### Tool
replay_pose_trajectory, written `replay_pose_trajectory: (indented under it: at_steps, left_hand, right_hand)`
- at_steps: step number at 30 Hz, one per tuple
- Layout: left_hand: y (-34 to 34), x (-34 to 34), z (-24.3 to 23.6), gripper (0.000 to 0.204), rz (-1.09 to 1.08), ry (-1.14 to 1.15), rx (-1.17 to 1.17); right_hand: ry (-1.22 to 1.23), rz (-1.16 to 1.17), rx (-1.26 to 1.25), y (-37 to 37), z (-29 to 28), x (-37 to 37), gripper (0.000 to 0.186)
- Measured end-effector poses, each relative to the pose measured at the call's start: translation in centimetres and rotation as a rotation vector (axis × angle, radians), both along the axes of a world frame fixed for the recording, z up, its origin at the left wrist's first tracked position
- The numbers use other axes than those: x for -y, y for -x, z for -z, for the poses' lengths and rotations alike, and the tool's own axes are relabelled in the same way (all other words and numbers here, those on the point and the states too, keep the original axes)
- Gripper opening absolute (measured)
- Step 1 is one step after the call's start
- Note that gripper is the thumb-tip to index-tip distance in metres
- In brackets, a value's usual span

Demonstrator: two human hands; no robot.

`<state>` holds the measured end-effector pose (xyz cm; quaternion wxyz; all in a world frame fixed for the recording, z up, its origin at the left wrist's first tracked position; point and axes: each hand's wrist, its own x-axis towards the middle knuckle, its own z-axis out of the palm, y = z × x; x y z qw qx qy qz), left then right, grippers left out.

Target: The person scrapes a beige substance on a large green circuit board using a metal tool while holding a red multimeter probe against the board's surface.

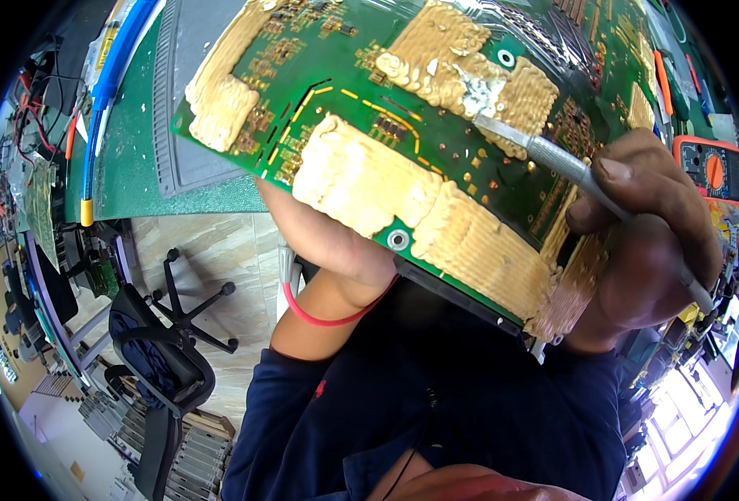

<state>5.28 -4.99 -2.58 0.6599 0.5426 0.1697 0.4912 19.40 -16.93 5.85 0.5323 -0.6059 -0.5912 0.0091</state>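
A large green circuit board (457, 209) fills the upper middle of the view, with pale beige, ridged patches (361, 171) on its face. My left hand (319, 238) is under the board's near-left part and grips it from below, most fingers hidden. A red band circles that wrist. My right hand (653, 234), at the board's right side, is closed round a silver knurled knife handle (561, 160). The tool's tip lies at the upper beige patch, next to some whitish crumbly residue (480, 93).
A green work mat (127, 179) with a grey mat lies behind, with a blue long tool (115, 63). An orange multimeter (712, 167) and orange-handled tools are at right. A black office chair (156, 367) stands below left, near cluttered benches and equipment.
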Motion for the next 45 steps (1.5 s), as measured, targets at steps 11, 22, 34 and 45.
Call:
replay_pose_trajectory:
  at_steps: [11,22,34,45]
  left_hand:
    - [0.7,-0.7,1.6,0.06,-0.143,-0.304,-0.132]
    - [-1.4,-3.6,1.9,0.027,-0.305,-0.784,-0.043]
    - [-2.0,-0.7,-1.0,0.021,-0.195,-0.163,0.044]
    - [-1.6,-1.0,-0.3,0.031,-0.201,-0.299,-0.168]
  right_hand:
    - [-0.021,0.065,-0.185,1.3,-0.2,0.2,0.028]
    - [0.001,0.032,-0.13,0.8,-0.4,0.0,0.028]
    - [0.082,-0.013,0.112,0.5,-1.2,-0.2,0.033]
    - [0.282,0.087,0.438,4.3,-2.4,2.6,0.032]
